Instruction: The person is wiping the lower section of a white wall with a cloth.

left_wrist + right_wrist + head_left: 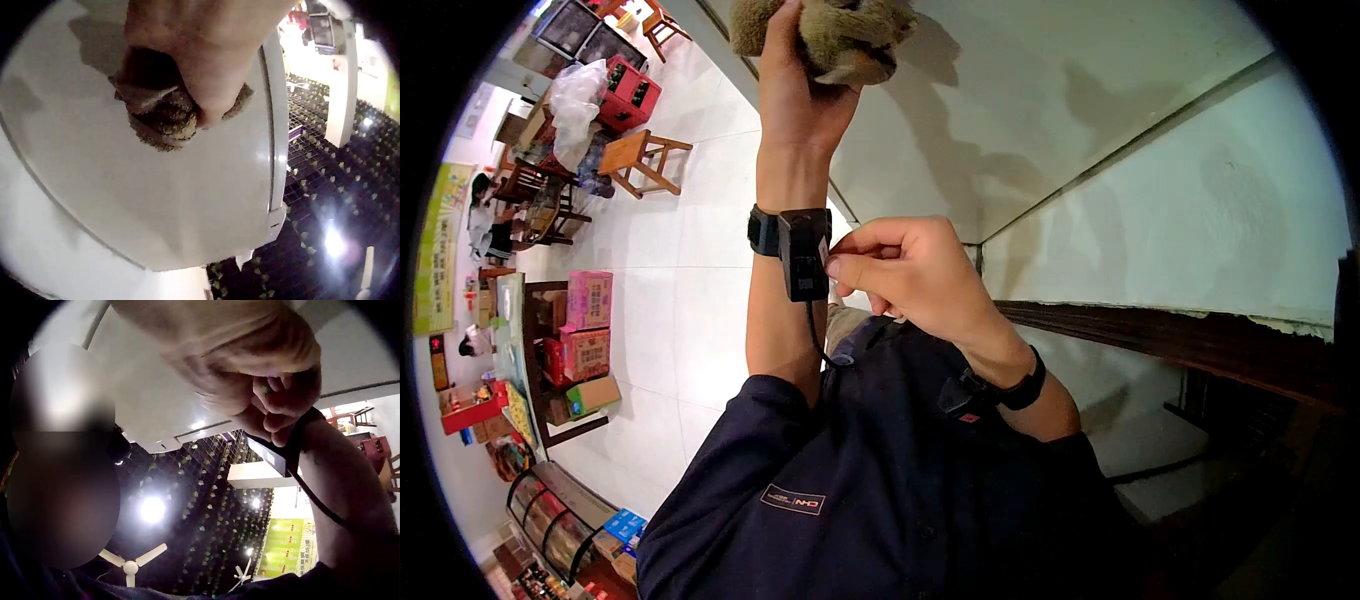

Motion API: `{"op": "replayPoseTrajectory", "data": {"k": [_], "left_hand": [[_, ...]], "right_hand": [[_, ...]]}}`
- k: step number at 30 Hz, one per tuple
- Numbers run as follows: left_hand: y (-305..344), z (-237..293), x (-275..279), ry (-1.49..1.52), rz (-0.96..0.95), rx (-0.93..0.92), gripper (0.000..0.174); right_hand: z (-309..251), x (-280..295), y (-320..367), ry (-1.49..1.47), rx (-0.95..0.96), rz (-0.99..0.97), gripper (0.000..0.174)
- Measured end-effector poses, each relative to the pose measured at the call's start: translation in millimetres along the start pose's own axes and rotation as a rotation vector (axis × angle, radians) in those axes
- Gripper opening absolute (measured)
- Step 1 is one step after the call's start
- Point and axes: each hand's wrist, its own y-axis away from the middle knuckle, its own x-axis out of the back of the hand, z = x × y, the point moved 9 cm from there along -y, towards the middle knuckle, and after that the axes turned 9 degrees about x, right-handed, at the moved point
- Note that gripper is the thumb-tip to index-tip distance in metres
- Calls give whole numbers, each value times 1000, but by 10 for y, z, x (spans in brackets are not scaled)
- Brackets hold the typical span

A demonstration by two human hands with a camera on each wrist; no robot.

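In the head view my left hand (805, 110) is stretched forward and grips a bunched, fuzzy olive-brown cloth (850, 45). That cloth (165, 122) lies close against a white panelled surface (156, 206) in the left wrist view, with the fingers bent over it. A black wrist camera (804, 255) is strapped to the left wrist, its cable running down toward the shirt. My right hand (920, 270) is bent across to this camera, thumb and curled fingers at its side edge. In the right wrist view the right hand (262, 369) partly hides the camera box (269, 453).
A dark ledge (1160, 335) runs along the right. To the left, on the tiled floor (700, 300), stand a wooden stool (643, 163), a red crate (630, 95) and stacked cartons (588, 330). A ceiling fan (131, 567) shows overhead.
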Motion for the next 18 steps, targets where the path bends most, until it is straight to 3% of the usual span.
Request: {"op": "replayPoseTrajectory", "data": {"k": [5, 9, 18], "left_hand": [[16, -108, -132, -186, 14, 16, 38], [7, -249, -194, -107, -18, 138, 37], [-70, -359, 8, -134, 11, 130, 39]], "right_hand": [[0, 62, -19, 48, -83, -22, 16], [-5, 58, -49, 54, -27, -48, 14], [139, 55, -74, 14, 140, 90, 9]]}}
